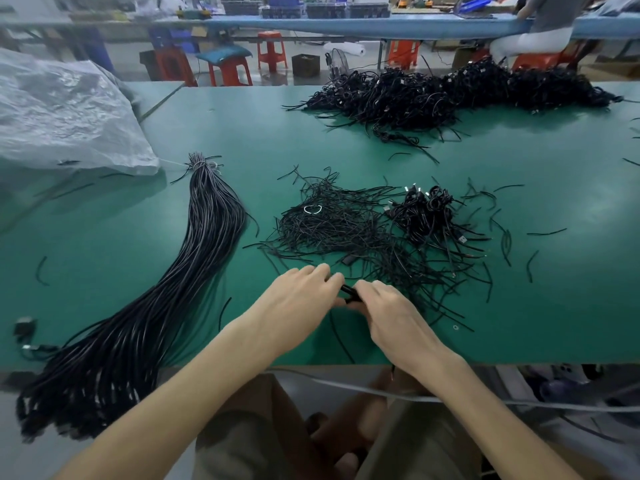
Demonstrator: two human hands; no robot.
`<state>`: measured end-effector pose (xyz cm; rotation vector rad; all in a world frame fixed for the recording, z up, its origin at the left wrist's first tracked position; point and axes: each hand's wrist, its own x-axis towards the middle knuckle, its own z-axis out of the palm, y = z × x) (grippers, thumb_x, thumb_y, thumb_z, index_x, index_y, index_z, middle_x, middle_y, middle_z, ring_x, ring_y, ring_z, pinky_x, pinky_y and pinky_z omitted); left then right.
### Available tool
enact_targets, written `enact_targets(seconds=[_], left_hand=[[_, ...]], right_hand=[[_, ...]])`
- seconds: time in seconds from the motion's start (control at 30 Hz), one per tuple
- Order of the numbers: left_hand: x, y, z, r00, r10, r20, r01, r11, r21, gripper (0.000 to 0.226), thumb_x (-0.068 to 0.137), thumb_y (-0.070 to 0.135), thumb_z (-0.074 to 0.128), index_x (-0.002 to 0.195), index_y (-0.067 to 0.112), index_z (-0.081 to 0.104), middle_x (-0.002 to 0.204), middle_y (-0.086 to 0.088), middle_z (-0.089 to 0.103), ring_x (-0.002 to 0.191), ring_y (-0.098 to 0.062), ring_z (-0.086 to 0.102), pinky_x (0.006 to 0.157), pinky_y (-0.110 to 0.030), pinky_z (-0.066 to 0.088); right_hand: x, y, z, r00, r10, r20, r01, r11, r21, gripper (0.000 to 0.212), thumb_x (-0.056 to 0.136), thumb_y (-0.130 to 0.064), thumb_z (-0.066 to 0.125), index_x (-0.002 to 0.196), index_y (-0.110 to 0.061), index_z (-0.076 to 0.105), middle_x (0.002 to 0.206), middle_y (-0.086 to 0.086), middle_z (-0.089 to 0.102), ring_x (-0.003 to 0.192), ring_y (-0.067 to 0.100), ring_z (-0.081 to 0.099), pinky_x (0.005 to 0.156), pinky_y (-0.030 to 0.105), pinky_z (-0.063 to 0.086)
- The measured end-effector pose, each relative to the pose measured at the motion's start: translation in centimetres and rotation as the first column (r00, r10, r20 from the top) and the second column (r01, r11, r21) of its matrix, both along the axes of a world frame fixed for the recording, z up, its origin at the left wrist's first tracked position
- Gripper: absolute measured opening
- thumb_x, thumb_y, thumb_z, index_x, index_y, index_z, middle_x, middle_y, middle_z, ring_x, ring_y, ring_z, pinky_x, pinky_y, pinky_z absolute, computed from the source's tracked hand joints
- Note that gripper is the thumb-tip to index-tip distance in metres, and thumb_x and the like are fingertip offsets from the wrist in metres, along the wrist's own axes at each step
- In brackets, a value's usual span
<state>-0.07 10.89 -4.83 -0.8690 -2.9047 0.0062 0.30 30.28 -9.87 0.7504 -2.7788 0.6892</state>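
Head view: left hand (304,299) and right hand (388,313) meet at near edge of tie pile (346,233); fingers of both curled, pinching a coiled black cable (349,294) btwn them. Long cable bundle (173,289) well left of pile; bundled cables (426,209) just right of it.

Bare green table mat (263,140) lies open between the long black cable bundle (207,216) and the loose heap of thin black ties (346,226); a pile of coiled black cables (450,91) blocks the far right.

Table (104,237): plain green. Cable bundle (194,258), loose ties (346,230) and far cable heap (450,91): black. Bag (62,112), upper left: translucent white. Stools (272,50), top: red.
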Motion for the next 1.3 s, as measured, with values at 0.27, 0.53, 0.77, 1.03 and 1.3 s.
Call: enact_targets(seconds=[0.27, 0.53, 0.77, 1.03, 1.3], left_hand=[[0.2, -0.1, -1.0, 0.974, -0.159, -0.163, 0.121, 0.967, -0.223, 0.073, 0.09, 0.003, 0.055, 0.155, -0.006, 0.023, 0.122, -0.01, 0.05, 0.1, -0.025, 0.058, 0.079, -0.038, 0.042], [0.0, 0.0, -2.2, 0.991, -0.126, -0.038, 0.126, 0.992, 0.017, 0.028, 0.087, -0.003, 0.04, 0.108, 0.014, 0.043, 0.091, 0.001, 0.034, 0.069, -0.018, 0.036, 0.068, -0.032, 0.036], [-0.5, 0.2, -2.4, 0.999, 0.015, -0.049, -0.008, 0.99, 0.141, 0.029, 0.085, -0.007, 0.046, 0.097, 0.019, 0.038, 0.087, 0.004, 0.033, 0.068, -0.018, 0.034, 0.068, -0.029, 0.028], [-1.2, 0.0, -2.9, 0.999, -0.035, 0.039, 0.028, 0.987, 0.16, 0.005, 0.108, 0.014, 0.044, 0.108, 0.014, 0.049, 0.091, 0.003, 0.04, 0.066, -0.02, 0.041, 0.063, -0.029, 0.021], [-0.7, -0.2, -2.8, 0.997, -0.054, 0.06, 0.042, 0.981, 0.192, 0.021, 0.111, 0.029, 0.032, 0.091, 0.022, 0.03, 0.081, 0.007, 0.032, 0.056, -0.012, 0.033, 0.058, -0.031, 0.019]], right_hand=[[0.1, -0.3, 0.3, 1.0, -0.013, -0.003, 0.014, 0.999, 0.048, 0.021, 0.092, 0.008, 0.05, 0.104, -0.008, 0.056, 0.09, 0.005, 0.058, 0.082, 0.026, 0.053, 0.08, 0.035, 0.045], [0.1, -0.4, 0.3, 0.999, 0.023, -0.042, -0.022, 0.999, 0.028, 0.011, 0.104, -0.012, 0.048, 0.105, -0.011, 0.059, 0.093, 0.002, 0.061, 0.084, 0.022, 0.053, 0.08, 0.035, 0.045], [0.2, -0.6, 0.4, 0.992, -0.003, -0.127, 0.009, 0.999, 0.046, 0.029, 0.097, -0.016, 0.066, 0.124, -0.008, 0.06, 0.111, 0.004, 0.066, 0.102, 0.022, 0.061, 0.091, 0.035, 0.051], [0.4, -0.3, 0.2, 0.975, -0.043, -0.217, 0.061, 0.995, 0.079, 0.021, 0.101, -0.011, 0.057, 0.121, -0.006, 0.062, 0.103, 0.004, 0.066, 0.093, 0.023, 0.061, 0.084, 0.037, 0.051], [0.6, -0.2, 0.2, 0.932, -0.019, -0.362, 0.052, 0.995, 0.082, 0.018, 0.096, -0.008, 0.063, 0.114, -0.008, 0.066, 0.097, 0.001, 0.065, 0.087, 0.023, 0.058, 0.078, 0.036, 0.05]])
